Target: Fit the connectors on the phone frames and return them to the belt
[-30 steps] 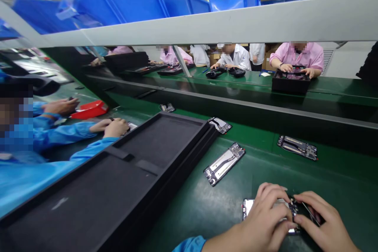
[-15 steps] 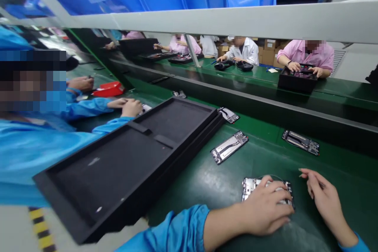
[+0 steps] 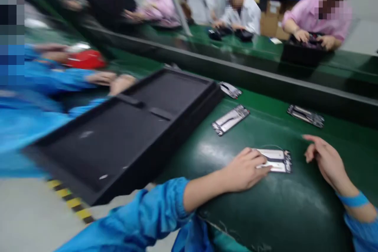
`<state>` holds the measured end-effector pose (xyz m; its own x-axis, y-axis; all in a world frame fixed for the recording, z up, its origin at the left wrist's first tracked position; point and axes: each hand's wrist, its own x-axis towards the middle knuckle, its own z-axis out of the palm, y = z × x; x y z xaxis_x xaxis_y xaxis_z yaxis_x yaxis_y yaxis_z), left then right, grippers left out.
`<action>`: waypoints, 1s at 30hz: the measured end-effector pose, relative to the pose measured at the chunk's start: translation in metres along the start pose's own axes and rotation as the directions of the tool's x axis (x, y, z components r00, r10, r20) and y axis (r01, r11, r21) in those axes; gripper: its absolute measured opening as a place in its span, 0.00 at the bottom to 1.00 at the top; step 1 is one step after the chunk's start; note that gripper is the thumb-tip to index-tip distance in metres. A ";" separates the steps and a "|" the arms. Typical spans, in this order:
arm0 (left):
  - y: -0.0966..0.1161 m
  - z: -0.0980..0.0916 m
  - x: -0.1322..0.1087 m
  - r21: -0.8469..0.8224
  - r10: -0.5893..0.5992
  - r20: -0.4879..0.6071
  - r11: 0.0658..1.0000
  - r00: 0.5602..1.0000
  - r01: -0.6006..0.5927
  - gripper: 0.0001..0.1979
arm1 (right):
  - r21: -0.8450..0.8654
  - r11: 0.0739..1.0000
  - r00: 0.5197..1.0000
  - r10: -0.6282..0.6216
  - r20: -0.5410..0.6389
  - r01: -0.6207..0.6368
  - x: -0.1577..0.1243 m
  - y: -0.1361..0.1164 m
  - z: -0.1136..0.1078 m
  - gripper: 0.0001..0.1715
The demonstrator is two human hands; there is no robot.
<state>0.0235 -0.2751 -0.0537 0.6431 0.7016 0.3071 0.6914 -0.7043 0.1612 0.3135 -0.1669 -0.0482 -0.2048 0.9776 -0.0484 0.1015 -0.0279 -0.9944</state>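
An opened phone frame (image 3: 276,160) lies flat on the green belt (image 3: 265,212) in front of me. My left hand (image 3: 243,169) rests on its left end, fingers laid over it and pressing it down. My right hand (image 3: 323,159) hovers just right of the frame, off it, fingers loosely curled and apart, holding nothing that I can see. The picture is smeared by head motion.
A long black foam tray (image 3: 124,134) lies tilted to my left. Further phone frames (image 3: 230,120) (image 3: 305,115) (image 3: 230,89) lie on the belt. A person in blue (image 3: 44,82) works at my left; people in pink and white (image 3: 239,8) sit across.
My right hand has come off the phone frame and drawn away to the right. My left hand stays on it. My head has tipped down, so the shelf and blue bins left the picture.
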 end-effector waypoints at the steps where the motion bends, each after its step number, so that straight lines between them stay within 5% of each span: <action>1: 0.000 -0.001 -0.002 -0.022 -0.004 0.000 1.000 1.000 0.004 0.13 | -0.019 1.000 0.999 0.020 0.026 -0.019 -0.002 -0.005 0.001 0.31; 10: -0.001 -0.013 0.007 -0.109 0.036 -0.001 0.993 0.999 -0.036 0.13 | -0.479 0.877 0.971 0.147 0.189 -0.040 -0.016 -0.032 0.008 0.17; 15: 0.000 -0.007 0.024 -0.102 -0.027 0.010 0.994 1.000 0.028 0.17 | -0.566 0.821 0.909 0.286 0.303 -0.070 -0.008 -0.042 0.017 0.21; 23: 0.006 -0.004 0.033 -0.136 -0.054 0.009 0.989 0.998 0.055 0.19 | -0.553 0.825 0.981 -0.010 0.195 0.118 0.006 -0.049 0.013 0.32; 27: 0.005 -0.001 0.038 -0.123 -0.073 0.022 0.990 0.997 0.076 0.25 | -0.601 0.759 0.949 -0.071 0.306 0.251 -0.008 -0.046 0.015 0.28; 30: 0.003 0.001 0.038 -0.132 -0.097 0.034 0.986 0.995 0.101 0.27 | -0.710 0.574 0.904 -0.145 0.403 0.409 -0.013 -0.042 0.017 0.22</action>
<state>0.0502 -0.2507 -0.0422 0.5836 0.7701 0.2576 0.7033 -0.6379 0.3137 0.2955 -0.1818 -0.0076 -0.5922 0.8034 0.0626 0.6653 0.5313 -0.5244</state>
